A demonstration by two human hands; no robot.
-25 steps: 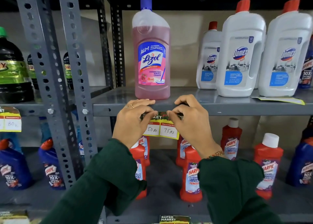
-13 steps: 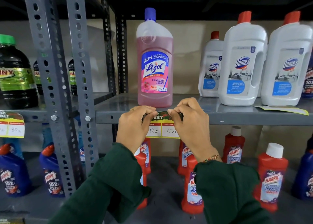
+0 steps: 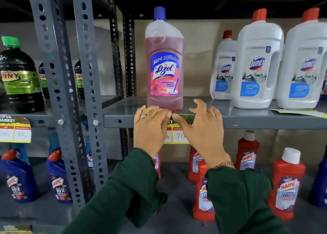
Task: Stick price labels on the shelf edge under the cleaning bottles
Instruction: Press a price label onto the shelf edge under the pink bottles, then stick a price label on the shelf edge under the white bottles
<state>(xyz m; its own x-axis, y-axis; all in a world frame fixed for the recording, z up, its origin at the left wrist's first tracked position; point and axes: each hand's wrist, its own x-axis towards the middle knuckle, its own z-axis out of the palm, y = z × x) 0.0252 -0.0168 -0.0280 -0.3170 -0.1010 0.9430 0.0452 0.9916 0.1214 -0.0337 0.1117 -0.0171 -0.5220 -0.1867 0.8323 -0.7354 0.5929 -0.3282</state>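
Fingers uncurled since half second ago: pinch on label top replaced by flat press. Left hand (image 3: 150,127) spread flat, fingers against shelf edge (image 3: 256,122), covering left part of price label (image 3: 178,136). Right hand (image 3: 203,127) also flat and wide, holding nothing, fingertips on label's top strip at front edge of shelf. Label hangs below edge, directly under pink Lizol bottle (image 3: 164,60). Second label (image 3: 299,111) lies loose on shelf top before white Domex bottles (image 3: 256,60), toward right end.
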